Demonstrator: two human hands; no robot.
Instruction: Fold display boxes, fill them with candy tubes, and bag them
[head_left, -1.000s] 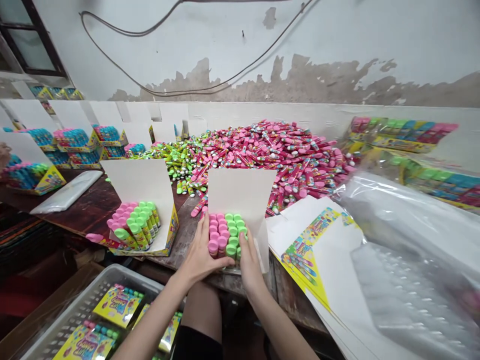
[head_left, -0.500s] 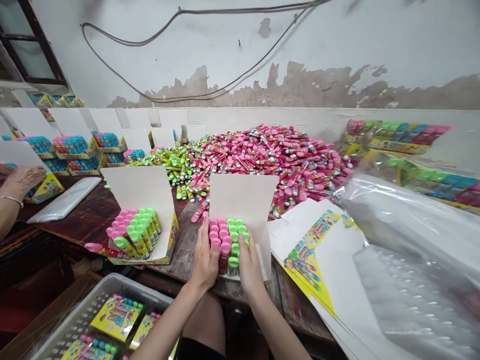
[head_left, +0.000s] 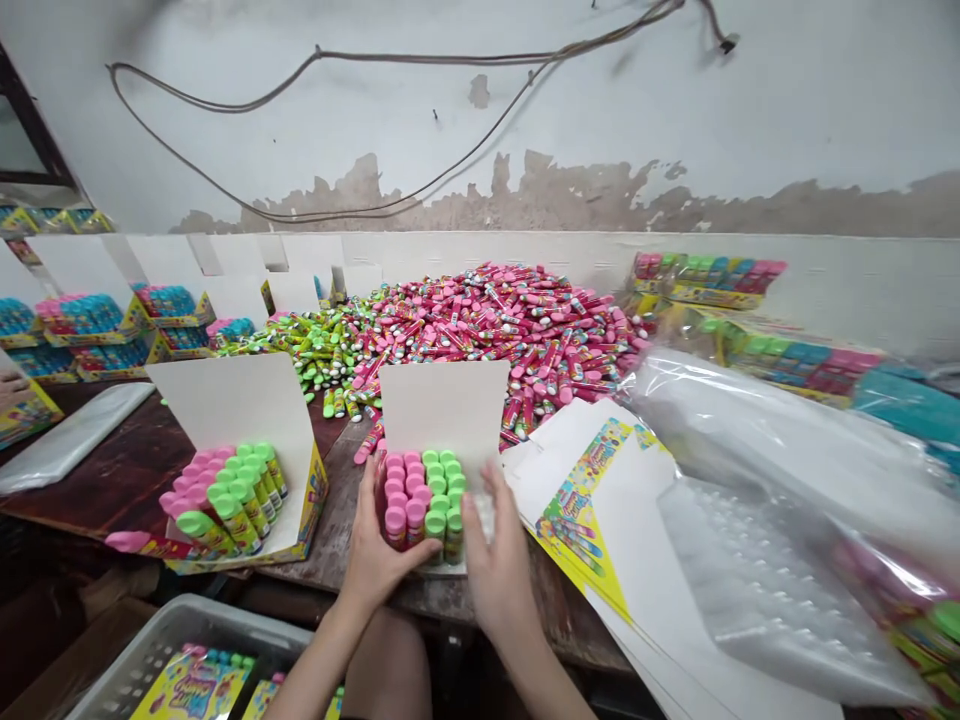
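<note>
My left hand [head_left: 377, 548] is cupped around the near left side of a tight block of capped stick tubes [head_left: 421, 505], with pink caps on the left and green on the right. The block stands upright in a white display box [head_left: 442, 410], whose raised back panel rises behind it. My right hand [head_left: 499, 565] is just right of the block, fingers spread, beside a clear plastic piece [head_left: 484, 515]. It does not seem to grip the tubes. A second display box [head_left: 247, 500], filled with similar tubes lying tilted, is to the left of my left hand.
A large heap of loose pink and green tubes [head_left: 480, 340] covers the wooden table's back. Flat printed box blanks [head_left: 577, 520] and a clear plastic bag [head_left: 750, 530] lie to the right. A grey basket [head_left: 187, 660] sits below left, and a co-worker's hand [head_left: 11, 390] shows at far left.
My right hand has moved off the block to its right, and my left hand curls further around it. The whole view has shifted, with the scene sliding left and down.
</note>
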